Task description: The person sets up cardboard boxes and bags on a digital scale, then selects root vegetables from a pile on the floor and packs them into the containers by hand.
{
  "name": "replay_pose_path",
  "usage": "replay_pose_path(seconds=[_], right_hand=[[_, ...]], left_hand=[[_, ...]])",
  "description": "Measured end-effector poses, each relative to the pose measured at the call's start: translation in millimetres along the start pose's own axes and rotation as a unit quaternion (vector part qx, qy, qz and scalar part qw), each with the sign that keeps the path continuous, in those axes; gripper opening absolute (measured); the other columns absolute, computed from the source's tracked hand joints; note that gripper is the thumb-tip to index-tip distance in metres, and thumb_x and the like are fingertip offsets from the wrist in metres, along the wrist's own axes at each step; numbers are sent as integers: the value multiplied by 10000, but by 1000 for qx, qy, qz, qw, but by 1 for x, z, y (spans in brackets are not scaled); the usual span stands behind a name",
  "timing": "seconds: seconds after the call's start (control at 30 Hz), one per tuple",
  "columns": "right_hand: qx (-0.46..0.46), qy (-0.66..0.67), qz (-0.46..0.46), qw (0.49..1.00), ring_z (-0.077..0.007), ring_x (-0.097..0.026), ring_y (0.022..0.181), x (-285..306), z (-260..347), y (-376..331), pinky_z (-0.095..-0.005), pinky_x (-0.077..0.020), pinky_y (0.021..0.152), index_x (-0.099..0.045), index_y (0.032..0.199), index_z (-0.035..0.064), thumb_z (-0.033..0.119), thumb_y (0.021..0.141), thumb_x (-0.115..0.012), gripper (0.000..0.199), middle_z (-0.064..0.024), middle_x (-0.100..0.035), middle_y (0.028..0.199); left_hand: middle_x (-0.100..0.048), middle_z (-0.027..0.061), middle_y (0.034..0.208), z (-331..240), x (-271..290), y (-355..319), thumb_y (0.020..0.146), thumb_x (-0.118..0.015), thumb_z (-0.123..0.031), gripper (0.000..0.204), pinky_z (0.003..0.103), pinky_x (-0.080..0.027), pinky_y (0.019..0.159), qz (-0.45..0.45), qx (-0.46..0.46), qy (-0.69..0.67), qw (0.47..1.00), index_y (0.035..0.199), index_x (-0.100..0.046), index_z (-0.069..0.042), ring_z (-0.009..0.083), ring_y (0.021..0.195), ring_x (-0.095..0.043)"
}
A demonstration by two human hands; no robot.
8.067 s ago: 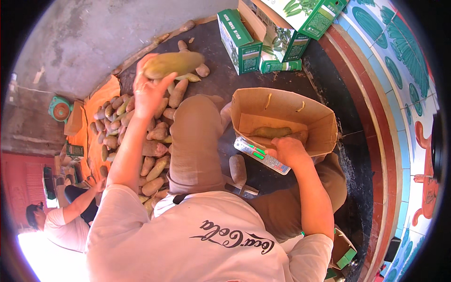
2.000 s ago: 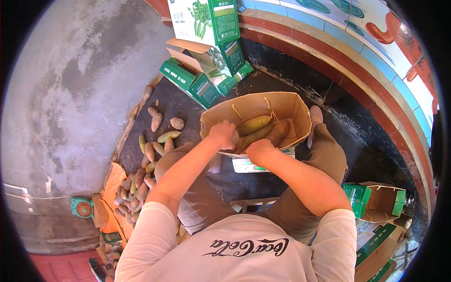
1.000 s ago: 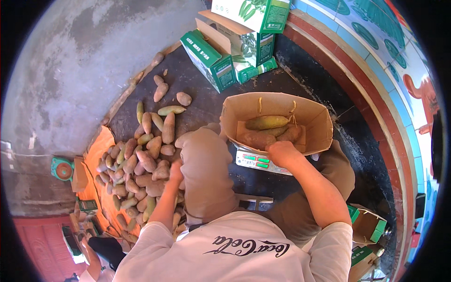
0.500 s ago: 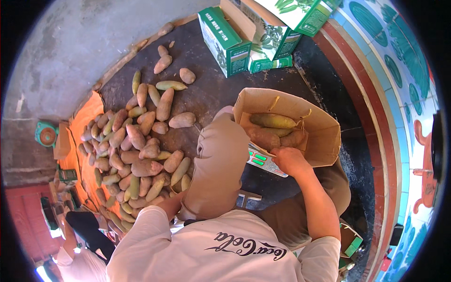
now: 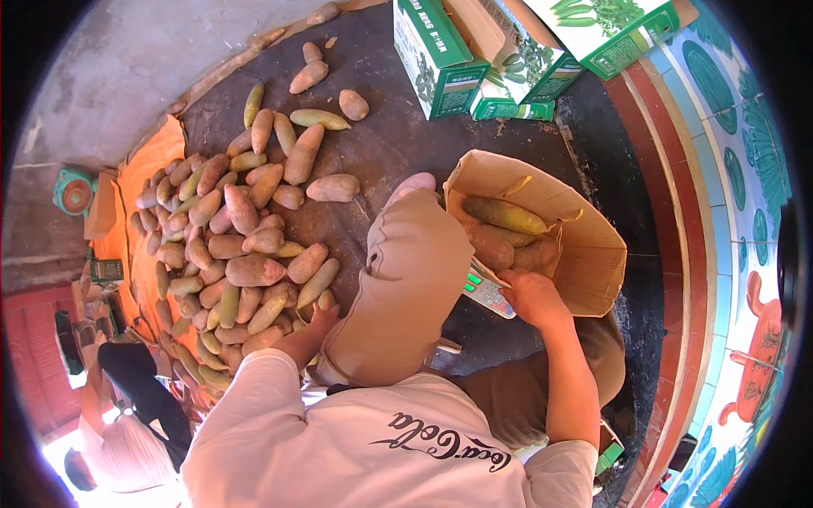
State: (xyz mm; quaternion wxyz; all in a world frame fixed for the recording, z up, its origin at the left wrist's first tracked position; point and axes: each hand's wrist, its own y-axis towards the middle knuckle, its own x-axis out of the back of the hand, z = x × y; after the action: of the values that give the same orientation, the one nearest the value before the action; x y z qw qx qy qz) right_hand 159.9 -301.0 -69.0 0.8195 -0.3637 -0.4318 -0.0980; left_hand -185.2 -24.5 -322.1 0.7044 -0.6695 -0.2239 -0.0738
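Observation:
My right hand (image 5: 535, 296) grips the near rim of an open cardboard box (image 5: 593, 271), its fingers curled over the edge. Inside lie several long vegetables: a green one (image 5: 506, 216) and reddish-brown ones (image 5: 489, 246). The box rests tilted on a scale with a lit green display (image 5: 487, 295), mostly hidden beneath it. My left hand (image 5: 320, 326), beside my bent knee, reaches to the near right edge of a large vegetable pile (image 5: 246, 237). Its fingers look apart and touch the end of a small tan vegetable (image 5: 326, 300); my knee hides part of the hand.
Green-and-white printed cartons (image 5: 436, 63) stand at the far side. An orange sheet (image 5: 140, 220) lies under the pile's left side on the dark floor covering (image 5: 389, 135). Another person (image 5: 127, 444) is at the lower left. A tiled wall (image 5: 711, 169) with a reddish-brown ledge bounds the right.
My left hand has moved forward from beside my knee to the pile's edge. My right hand stays on the box rim. The whole view has shifted slightly.

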Motion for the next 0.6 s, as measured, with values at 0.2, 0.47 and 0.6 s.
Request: replay_pose_path(seconds=[0.2, 0.47, 0.6], right_hand=[[0, -5, 18, 1000, -358, -592, 945, 5, 8, 3, -444, -461, 821, -613, 1063, 68, 208, 835, -589, 269, -193, -631, 974], [1, 8, 7, 1000, -366, -580, 960, 7, 8, 2, -442, -457, 829, -605, 1026, 42, 185, 829, -591, 244, -203, -622, 982], [0, 10, 7, 1000, -365, -583, 958, 6, 7, 3, -443, -457, 834, -606, 1033, 45, 185, 829, -592, 248, -207, -625, 978]], left_hand=[[-352, 109, 1425, -8, -33, 10, 900, -439, -404, 486, 441, -371, 978, -37, -6, -26, 999, 1314, -479, -154, 272, 1267, -412], [-380, 112, 1405, 0, -57, 33, 904, -435, -394, 486, 438, -386, 963, -92, -22, -40, 995, 1318, -468, -142, 275, 1248, -434], [-394, 113, 1395, 3, -63, 39, 907, -433, -389, 486, 437, -394, 956, -125, -29, -37, 991, 1321, -463, -137, 276, 1239, -445]])
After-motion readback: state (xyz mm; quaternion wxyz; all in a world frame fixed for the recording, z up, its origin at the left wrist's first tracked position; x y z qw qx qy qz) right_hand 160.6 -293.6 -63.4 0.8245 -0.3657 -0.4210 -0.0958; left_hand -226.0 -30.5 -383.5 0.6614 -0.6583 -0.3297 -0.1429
